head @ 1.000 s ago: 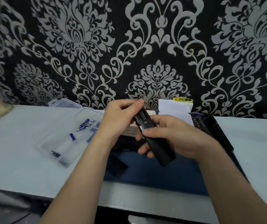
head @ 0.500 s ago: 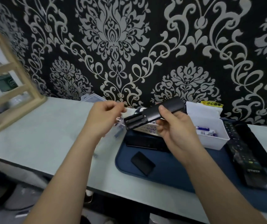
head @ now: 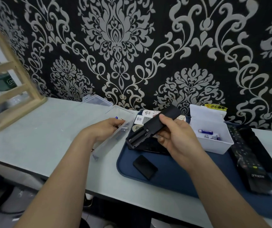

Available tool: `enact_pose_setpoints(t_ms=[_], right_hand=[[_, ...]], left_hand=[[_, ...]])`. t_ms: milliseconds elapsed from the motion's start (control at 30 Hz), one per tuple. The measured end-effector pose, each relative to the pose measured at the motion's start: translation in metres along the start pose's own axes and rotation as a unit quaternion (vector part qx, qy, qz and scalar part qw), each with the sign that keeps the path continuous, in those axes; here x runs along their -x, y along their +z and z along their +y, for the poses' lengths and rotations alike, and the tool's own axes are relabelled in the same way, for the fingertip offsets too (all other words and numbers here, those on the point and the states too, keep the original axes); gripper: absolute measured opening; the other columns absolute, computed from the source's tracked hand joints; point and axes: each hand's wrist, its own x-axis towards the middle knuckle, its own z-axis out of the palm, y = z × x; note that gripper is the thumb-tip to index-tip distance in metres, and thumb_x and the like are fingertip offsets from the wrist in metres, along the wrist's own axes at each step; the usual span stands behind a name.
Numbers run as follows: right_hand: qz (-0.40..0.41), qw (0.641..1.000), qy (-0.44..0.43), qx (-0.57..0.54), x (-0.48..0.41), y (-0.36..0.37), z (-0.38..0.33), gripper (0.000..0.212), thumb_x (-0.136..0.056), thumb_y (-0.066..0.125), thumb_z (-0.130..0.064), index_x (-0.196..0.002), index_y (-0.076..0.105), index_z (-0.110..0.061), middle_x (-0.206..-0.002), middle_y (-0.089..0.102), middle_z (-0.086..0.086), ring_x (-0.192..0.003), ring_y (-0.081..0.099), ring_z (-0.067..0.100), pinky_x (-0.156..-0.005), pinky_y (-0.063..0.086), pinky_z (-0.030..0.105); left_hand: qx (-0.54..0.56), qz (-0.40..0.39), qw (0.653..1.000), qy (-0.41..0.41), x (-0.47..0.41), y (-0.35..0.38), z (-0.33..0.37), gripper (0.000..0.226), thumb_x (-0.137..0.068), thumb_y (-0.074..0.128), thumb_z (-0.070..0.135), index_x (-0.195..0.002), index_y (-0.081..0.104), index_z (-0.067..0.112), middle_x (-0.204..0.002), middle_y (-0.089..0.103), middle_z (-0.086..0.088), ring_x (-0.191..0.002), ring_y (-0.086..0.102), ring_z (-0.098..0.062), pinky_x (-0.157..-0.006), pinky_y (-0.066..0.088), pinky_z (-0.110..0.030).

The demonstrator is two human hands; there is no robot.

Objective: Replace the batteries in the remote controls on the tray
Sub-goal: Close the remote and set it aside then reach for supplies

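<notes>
1 head-worn view, angled forward and down, close over table (head: 49, 129), facing wall (head: 132, 46).

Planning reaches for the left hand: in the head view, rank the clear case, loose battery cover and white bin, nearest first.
1. Clear case: right at the left hand.
2. Battery cover: rightward, on the tray.
3. White bin: farther right, tray's back.

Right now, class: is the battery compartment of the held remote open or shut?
Open. The remote in the right hand shows two exposed slots; a black cover lies separately on the tray.
</notes>
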Motion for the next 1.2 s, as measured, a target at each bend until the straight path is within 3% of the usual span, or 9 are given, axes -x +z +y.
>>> enact_pose_setpoints(t_ms=[100,267,500,633,733,800,933,1033,1200], right_hand=[[-0.010,1.000,0.009,0.009,0.002,0.000,0.001,0.023,-0.098,0.058,-0.023,-0.110,0.065,-0.006,-0.109,0.074,0.012,-0.078,0.061,0.015,-0.051,0.038,0.019],[-0.018,0.999,0.019,0.026,0.005,0.000,-0.001,0.023,-0.099,0.056,-0.026,-0.109,0.067,-0.009,-0.101,0.076,0.009,-0.078,0.067,0.017,-0.056,0.049,0.021],[-0.018,0.999,0.038,-0.011,0.005,-0.001,0.000,0.015,-0.100,0.055,-0.028,-0.106,0.062,-0.016,-0.097,0.075,0.010,-0.075,0.070,0.020,-0.055,0.054,0.026],[-0.034,0.999,0.017,-0.007,0.001,-0.006,0.000,0.015,-0.094,0.062,-0.010,-0.107,0.059,-0.015,-0.101,0.074,0.013,-0.091,0.069,0.022,-0.067,0.055,0.028],[-0.030,0.997,-0.028,0.059,0.001,-0.007,-0.001,0.023,-0.099,0.055,-0.011,-0.121,0.052,-0.018,-0.081,0.072,0.011,-0.076,0.072,0.022,-0.068,0.060,0.031],[-0.028,0.993,-0.065,0.093,0.003,-0.006,-0.002,0.035,-0.102,0.049,-0.015,-0.130,0.041,-0.036,-0.076,0.067,0.013,-0.063,0.069,0.022,-0.057,0.057,0.028],[-0.059,0.978,-0.119,0.161,0.006,-0.003,-0.005,0.017,-0.102,0.051,-0.024,-0.109,0.065,-0.029,-0.077,0.058,0.008,-0.052,0.061,0.017,-0.050,0.049,0.026],[-0.092,0.978,-0.076,0.169,0.008,0.000,-0.002,0.026,-0.091,0.061,-0.041,-0.076,0.076,-0.025,-0.076,0.058,0.004,-0.054,0.059,0.014,-0.049,0.044,0.024],[-0.091,0.977,-0.079,0.177,0.004,-0.010,-0.001,0.026,-0.094,0.061,-0.031,-0.078,0.074,-0.015,-0.080,0.060,0.008,-0.057,0.058,0.013,-0.050,0.043,0.022]], left_hand=[[-0.067,0.091,0.994,-0.010,-0.003,0.000,-0.004,0.020,-0.084,0.073,0.024,-0.094,0.070,0.040,-0.092,0.069,0.007,-0.082,0.059,-0.007,-0.073,0.045,-0.022],[-0.167,0.161,0.972,-0.030,-0.003,0.002,-0.006,0.012,-0.080,0.074,0.038,-0.084,0.071,0.026,-0.080,0.067,0.008,-0.079,0.061,-0.014,-0.068,0.045,-0.025],[-0.204,0.220,0.954,-0.005,-0.001,-0.002,-0.004,0.019,-0.085,0.068,0.023,-0.070,0.069,0.010,-0.065,0.064,-0.007,-0.062,0.056,-0.022,-0.057,0.040,-0.024],[-0.122,0.248,0.961,-0.004,0.010,-0.012,0.006,0.020,-0.091,0.063,0.021,-0.073,0.068,0.013,-0.063,0.068,-0.004,-0.045,0.060,-0.003,-0.061,0.051,-0.025],[-0.082,0.314,0.945,0.025,0.022,-0.015,0.022,0.021,-0.095,0.058,0.020,-0.079,0.067,0.010,-0.061,0.065,-0.001,-0.047,0.060,-0.009,-0.059,0.055,-0.029],[0.096,0.349,0.929,0.075,0.034,-0.011,0.043,0.019,-0.096,0.056,0.018,-0.083,0.067,0.008,-0.067,0.066,-0.002,-0.044,0.056,-0.009,-0.047,0.050,-0.024],[0.425,0.180,0.882,0.098,0.046,0.022,0.080,0.016,-0.097,0.050,0.012,-0.096,0.065,0.005,-0.076,0.069,-0.005,-0.047,0.050,-0.007,-0.041,0.036,-0.015],[0.457,0.133,0.872,0.114,0.043,0.043,0.089,0.017,-0.097,0.051,0.011,-0.101,0.064,0.001,-0.071,0.068,-0.004,-0.043,0.046,-0.006,-0.040,0.035,-0.016],[0.442,0.127,0.879,0.128,0.042,0.053,0.100,0.018,-0.096,0.053,0.009,-0.106,0.064,0.000,-0.088,0.071,-0.010,-0.042,0.044,-0.006,-0.048,0.052,-0.024]])
